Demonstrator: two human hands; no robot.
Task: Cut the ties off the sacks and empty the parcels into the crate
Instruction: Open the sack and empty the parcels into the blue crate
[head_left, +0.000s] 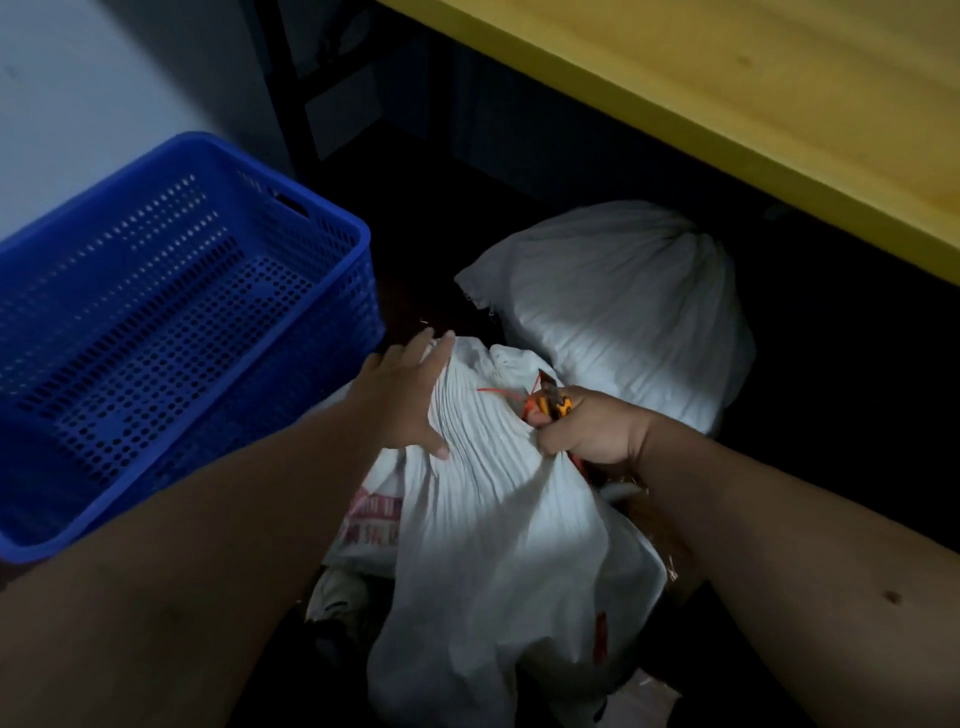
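While left hand (410, 402) steadies sack (483, 499), right hand (587, 431) grips cutter (553, 402)

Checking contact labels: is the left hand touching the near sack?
Touching. The head view shows the left hand lying with straight fingers flat on the bunched neck of the near sack, no gap visible.

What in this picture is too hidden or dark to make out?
Head view only:
- Near sack: contents hidden by its white cloth.
- Far sack: contents hidden too; its tie does not show.
- Cutter: mostly hidden inside the right hand; blade unclear.
- Red tie: too thin to tell if cut.
- Blue crate: left part cut off by the edge.
- Under the yellow table: lost in darkness.
- Left hand: rests on the sack.
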